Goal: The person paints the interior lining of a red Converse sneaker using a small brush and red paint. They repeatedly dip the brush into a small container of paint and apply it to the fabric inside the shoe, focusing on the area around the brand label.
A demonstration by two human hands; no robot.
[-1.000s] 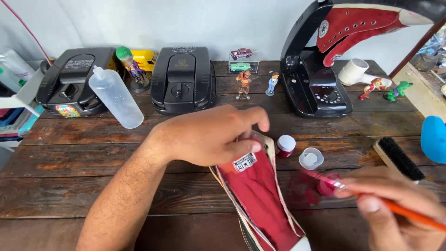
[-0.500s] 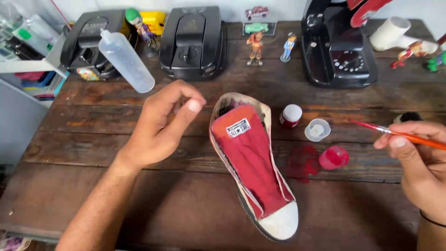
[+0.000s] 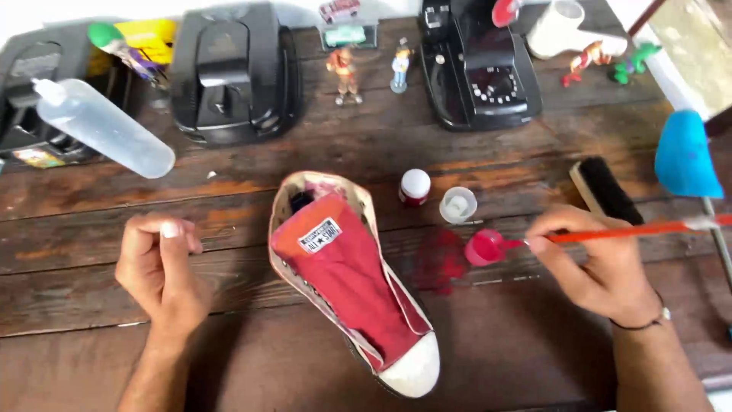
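Your right hand [image 3: 602, 263] pinches a thin orange paintbrush [image 3: 633, 229], tip in the small pink cap of red paint [image 3: 483, 247]. Your left hand [image 3: 162, 267] is loosely curled, holding nothing. The red canvas high-top sneaker [image 3: 347, 282] lies between them on the dark wooden table [image 3: 91, 305]; a small white-capped red paint bottle [image 3: 414, 187] and clear empty cup [image 3: 458, 204] stand just beyond.

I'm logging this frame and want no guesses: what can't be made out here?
Head view only:
- Brush tip: hidden inside the pink cap.
- Brush handle end: cut off by the right edge.
- Shoe sole and far side: hidden by its own upper.
- Left hand palm: curled fingers hide it.
- Figurines: too small for detail.
- Black machines: tops cut off by the top edge.
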